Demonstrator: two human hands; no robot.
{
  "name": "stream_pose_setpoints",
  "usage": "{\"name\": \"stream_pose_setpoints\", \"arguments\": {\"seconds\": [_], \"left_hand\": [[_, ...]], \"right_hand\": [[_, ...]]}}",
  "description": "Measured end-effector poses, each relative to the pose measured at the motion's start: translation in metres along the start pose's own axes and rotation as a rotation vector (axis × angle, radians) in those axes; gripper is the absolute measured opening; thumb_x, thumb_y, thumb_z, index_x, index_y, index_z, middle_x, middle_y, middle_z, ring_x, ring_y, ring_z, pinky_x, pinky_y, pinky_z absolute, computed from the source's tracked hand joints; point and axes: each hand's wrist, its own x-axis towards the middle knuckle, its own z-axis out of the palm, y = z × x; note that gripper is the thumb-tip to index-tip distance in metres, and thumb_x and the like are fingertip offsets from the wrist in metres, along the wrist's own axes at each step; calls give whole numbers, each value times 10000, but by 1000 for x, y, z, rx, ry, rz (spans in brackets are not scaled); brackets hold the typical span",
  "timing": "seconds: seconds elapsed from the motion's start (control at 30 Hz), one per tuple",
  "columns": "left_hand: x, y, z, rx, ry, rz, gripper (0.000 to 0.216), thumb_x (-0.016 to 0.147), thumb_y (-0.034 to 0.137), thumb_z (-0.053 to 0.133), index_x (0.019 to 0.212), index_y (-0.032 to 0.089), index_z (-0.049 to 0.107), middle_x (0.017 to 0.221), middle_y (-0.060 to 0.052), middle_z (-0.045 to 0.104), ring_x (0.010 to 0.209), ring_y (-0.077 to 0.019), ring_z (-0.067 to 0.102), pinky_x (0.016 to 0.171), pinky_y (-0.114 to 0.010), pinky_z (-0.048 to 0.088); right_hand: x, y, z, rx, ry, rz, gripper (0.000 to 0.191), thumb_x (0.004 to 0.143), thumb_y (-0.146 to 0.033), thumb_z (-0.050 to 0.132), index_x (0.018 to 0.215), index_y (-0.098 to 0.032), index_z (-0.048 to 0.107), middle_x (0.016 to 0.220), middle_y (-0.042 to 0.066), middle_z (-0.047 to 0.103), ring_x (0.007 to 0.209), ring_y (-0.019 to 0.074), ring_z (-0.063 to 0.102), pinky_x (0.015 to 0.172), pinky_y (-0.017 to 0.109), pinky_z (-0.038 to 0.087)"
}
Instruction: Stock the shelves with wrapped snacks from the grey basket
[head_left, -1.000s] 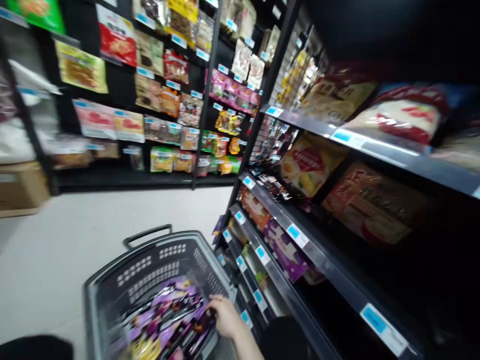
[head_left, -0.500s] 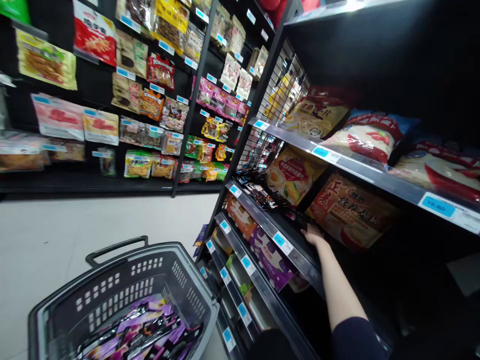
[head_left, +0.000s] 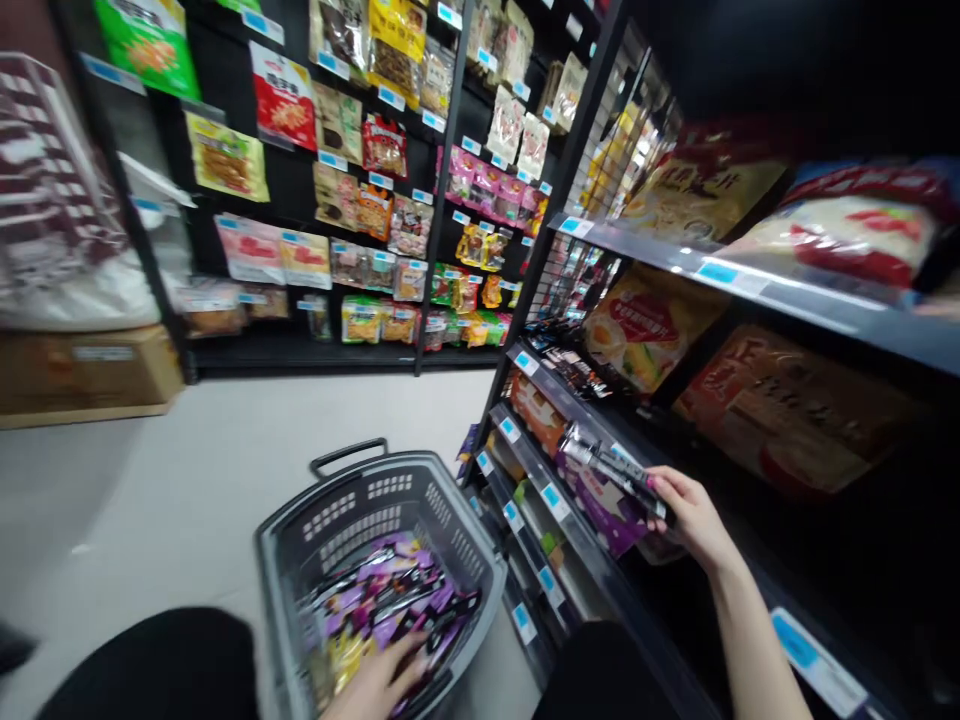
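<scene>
My right hand (head_left: 686,510) is closed on a slim black stick packet (head_left: 607,465), pinching one end. It holds the packet in front of the shelf edge, over a purple package (head_left: 600,495) on the tier below. My left hand (head_left: 382,675) reaches into a grey shopping basket (head_left: 274,555). Its fingers are apart, resting on a pile of purple and black stick packets (head_left: 397,585); any grip underneath is hidden. Yellow packets (head_left: 349,655) lie beside that hand. More black packets (head_left: 574,370) sit on the shelf, left of the cereal bags.
Large cereal bags (head_left: 787,400) stand on the right shelf (head_left: 832,310), which has price tags along its edge. Hanging snack bags (head_left: 281,95) fill a black rack at the back. A cardboard box (head_left: 90,370) stands on the pale floor (head_left: 195,500) at left.
My right hand has come out of the shelf with a black packet. My left hand now shows inside the basket. The view has turned left, and the basket sits farther right.
</scene>
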Motion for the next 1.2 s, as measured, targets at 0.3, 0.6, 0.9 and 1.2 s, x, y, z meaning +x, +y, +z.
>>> {"name": "stream_pose_setpoints", "arguments": {"seconds": [0.3, 0.6, 0.9, 1.2], "left_hand": [[-26, 37, -15, -934, 13, 62, 725, 563, 403, 757, 1192, 235, 438, 1108, -91, 519, 897, -228, 570, 686, -400, 543], [-15, 24, -4, -634, 140, 23, 508, 550, 291, 750, 984, 172, 514, 904, -11, 532, 699, -142, 571, 558, -309, 544], [-13, 25, -1, -290, 211, 46, 370, 614, 314, 710, 911, 138, 576, 703, -6, 633, 603, -147, 598, 594, -248, 456], [-7, 19, -2, -274, 410, 39, 191, 593, 285, 685, 689, 140, 603, 706, -8, 621, 691, -146, 546, 671, -254, 410]], "right_hand": [[-69, 119, 170, 166, -518, 254, 313, 719, -410, 626, 945, -200, 682, 830, 45, 641, 588, 155, 577, 435, 246, 487], [-85, 180, 186, 317, -405, 248, 426, 594, -255, 752, 1004, -208, 644, 948, 50, 634, 703, 165, 584, 553, 271, 521], [-81, 189, 182, 214, -286, 215, 377, 620, -319, 732, 972, -198, 673, 925, 62, 663, 675, 176, 593, 517, 271, 498], [-82, 188, 195, 105, -239, 140, 257, 660, -384, 690, 808, -174, 697, 848, 77, 688, 830, 236, 615, 800, 366, 456]]}}
